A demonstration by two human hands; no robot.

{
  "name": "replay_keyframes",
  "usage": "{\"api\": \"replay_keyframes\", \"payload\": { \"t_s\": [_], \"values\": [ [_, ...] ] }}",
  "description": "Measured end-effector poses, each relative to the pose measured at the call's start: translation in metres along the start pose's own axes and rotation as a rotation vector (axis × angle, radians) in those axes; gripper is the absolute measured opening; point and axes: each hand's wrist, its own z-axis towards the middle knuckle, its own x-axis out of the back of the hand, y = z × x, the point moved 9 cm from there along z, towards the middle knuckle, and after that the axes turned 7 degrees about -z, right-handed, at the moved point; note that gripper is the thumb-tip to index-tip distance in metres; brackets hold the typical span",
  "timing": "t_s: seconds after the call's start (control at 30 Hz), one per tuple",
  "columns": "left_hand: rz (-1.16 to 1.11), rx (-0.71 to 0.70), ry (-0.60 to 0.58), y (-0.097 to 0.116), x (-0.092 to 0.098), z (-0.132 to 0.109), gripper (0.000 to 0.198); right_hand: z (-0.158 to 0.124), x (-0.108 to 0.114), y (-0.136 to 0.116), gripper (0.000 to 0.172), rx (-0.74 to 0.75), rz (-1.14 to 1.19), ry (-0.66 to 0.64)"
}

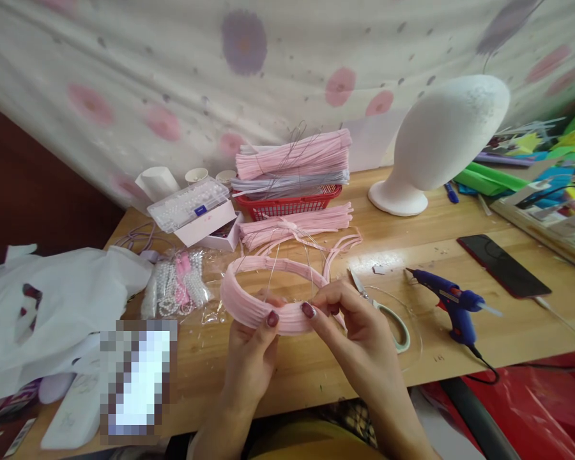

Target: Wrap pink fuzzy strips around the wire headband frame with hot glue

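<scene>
Above the front of the table I hold a ring of pink pipe cleaners (239, 291), several strands lying side by side as a band. My left hand (252, 358) grips its near left side, thumb on the outside and fingers behind. Close beside it, my right hand (359, 338) pinches the near right side between thumb and fingers. Thin wires rise from the band, and loose pink ends stick out at its right. Behind the ring lies a bundle of pink pipe cleaners (299, 225). Scissors (393, 322) with pale handles lie just beyond my right hand.
A red basket (287, 206) bears pink and grey bundles. On the right are a blue glue gun (448, 300), a phone (503, 265) and a white foam head (448, 137). Bagged pearl beads (177, 284), a bead box (189, 203) and a white plastic bag (62, 306) are left.
</scene>
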Motion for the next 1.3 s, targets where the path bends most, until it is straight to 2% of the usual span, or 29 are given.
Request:
{"api": "replay_keyframes", "payload": {
  "t_s": [0.37,0.63,0.8,1.1,1.3],
  "values": [
    [0.058,-0.008,-0.030,0.006,0.001,-0.003,0.027,-0.006,-0.004,-0.005,0.010,0.064,-0.053,-0.027],
    [0.056,0.088,0.057,-0.007,0.013,-0.005,0.033,-0.006,-0.001,-0.009,0.009,0.133,-0.131,-0.014],
    [0.054,0.118,0.108,-0.010,0.020,-0.008,0.034,-0.007,-0.001,-0.011,0.011,0.174,-0.096,-0.086],
    [0.039,0.142,0.194,-0.012,0.026,-0.008,0.033,-0.008,-0.003,-0.009,0.014,0.148,-0.101,-0.130],
    [0.007,0.147,0.275,-0.016,0.039,-0.010,0.031,-0.016,-0.007,0.007,0.012,0.109,-0.167,-0.139]
  ]
}}
